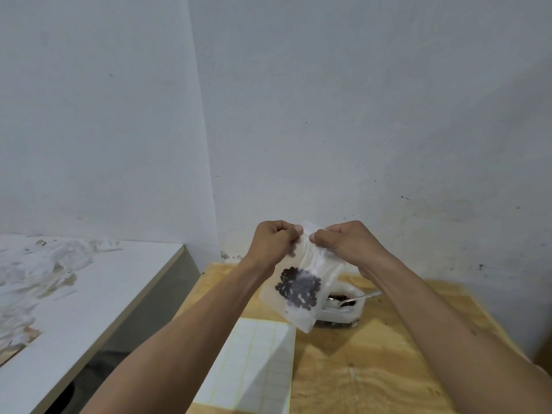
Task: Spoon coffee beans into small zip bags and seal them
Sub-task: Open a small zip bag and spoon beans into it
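Left hand (pixel 273 240) and right hand (pixel 343 239) pinch the bean-filled zip bag (pixel 298 291) top, seemingly sealing

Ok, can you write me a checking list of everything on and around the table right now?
Surface: wooden table, bare wood showing.
Job's things: zip bag held up, coffee beans in its lower part; container behind it with a spoon resting in it.
Clutter: white lined sheet at the table's near left edge.
Hands: left hand and right hand both pinch the bag's top edge.
Cables: nothing seen.
Surroundings: white wall; white counter to the left with peeling patches.
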{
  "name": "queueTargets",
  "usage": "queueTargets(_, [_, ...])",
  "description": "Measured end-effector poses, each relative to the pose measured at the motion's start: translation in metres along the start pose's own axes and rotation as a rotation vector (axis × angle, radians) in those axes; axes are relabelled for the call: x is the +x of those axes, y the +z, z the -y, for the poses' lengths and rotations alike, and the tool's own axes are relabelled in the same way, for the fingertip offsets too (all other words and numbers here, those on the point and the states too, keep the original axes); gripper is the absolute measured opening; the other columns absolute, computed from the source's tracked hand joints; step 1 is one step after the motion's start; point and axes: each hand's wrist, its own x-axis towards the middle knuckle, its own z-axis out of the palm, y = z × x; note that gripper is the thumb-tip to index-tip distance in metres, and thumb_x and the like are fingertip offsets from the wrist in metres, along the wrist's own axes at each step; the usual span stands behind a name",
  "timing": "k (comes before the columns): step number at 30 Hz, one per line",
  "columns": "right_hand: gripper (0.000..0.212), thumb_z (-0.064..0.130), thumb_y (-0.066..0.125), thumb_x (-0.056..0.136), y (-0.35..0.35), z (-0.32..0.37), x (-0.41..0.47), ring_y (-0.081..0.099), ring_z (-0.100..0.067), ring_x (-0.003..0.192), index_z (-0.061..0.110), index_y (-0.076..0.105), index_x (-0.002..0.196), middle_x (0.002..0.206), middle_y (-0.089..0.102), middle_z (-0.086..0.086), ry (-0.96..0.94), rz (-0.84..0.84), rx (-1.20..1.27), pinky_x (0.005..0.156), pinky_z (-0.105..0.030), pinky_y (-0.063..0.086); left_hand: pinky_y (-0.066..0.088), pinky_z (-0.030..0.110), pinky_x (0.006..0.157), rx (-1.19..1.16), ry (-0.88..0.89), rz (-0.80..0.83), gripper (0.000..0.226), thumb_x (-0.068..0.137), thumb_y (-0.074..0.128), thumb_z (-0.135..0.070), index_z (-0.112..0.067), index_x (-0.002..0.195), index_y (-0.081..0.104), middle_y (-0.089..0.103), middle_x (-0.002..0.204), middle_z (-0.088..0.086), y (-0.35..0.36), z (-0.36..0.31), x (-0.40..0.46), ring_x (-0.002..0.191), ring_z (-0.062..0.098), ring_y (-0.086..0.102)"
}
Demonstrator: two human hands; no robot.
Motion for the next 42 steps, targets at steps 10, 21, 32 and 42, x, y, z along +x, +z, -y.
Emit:
queueTargets(10, [0.023,0.022,0.087,0.081,-0.018,-0.011,-0.008,0.066,-0.014,0.061,0.0,0.079,0.085,0.068,0.072,-0.006,0.054,-0.005,0.141,0.07,-0.028,0.063,0.049,0.02,0.049,0.012,-0.03,-0.125,0.03,0.098,0.067,-0.008,-0.001,0.069,0.064,0.058,0.058,0.005,-0.018,-0.003,0.005,0.049,0.016,0.051])
queueTargets(21, [0.027,0.028,0.075,0.093,-0.004,-0.026,-0.013,0.077,-0.024,0.094,0.006,0.073,0.109,0.104,0.079,-0.011,0.2,0.273,0.299,0.084,-0.037,0.063,0.048,0.022,0.06,-0.095,-0.101,-0.242,0.044,0.1,0.066,-0.013,-0.008,0.058,0.053,0.053,0.056,-0.002,-0.021,0.002,0.009,0.052,0.013,0.052])
queueTargets(32, [0.039,0.004,0.073,0.092,0.076,-0.041,0.01,0.071,-0.02,0.065,-0.002,0.06,0.128,0.088,0.075,-0.015,0.21,0.021,0.073,0.063,-0.03,0.062,0.058,0.042,0.089,0.293,-0.257,-0.09,0.05,0.083,0.073,0.009,0.008,0.131,0.061,0.071,0.101,0.023,-0.083,0.042,0.008,0.081,0.028,0.068])
queueTargets(42, [0.025,0.026,0.057,0.101,0.151,-0.072,0.025,0.055,-0.028,0.084,0.011,0.055,0.082,0.102,0.059,-0.011,0.138,0.18,-0.699,0.062,-0.03,0.042,0.036,0.022,0.054,0.646,-0.286,0.023,0.01,0.087,0.07,-0.004,-0.007,0.079,0.065,0.063,0.077,0.01,-0.089,0.118,0.012,0.067,0.015,0.059])
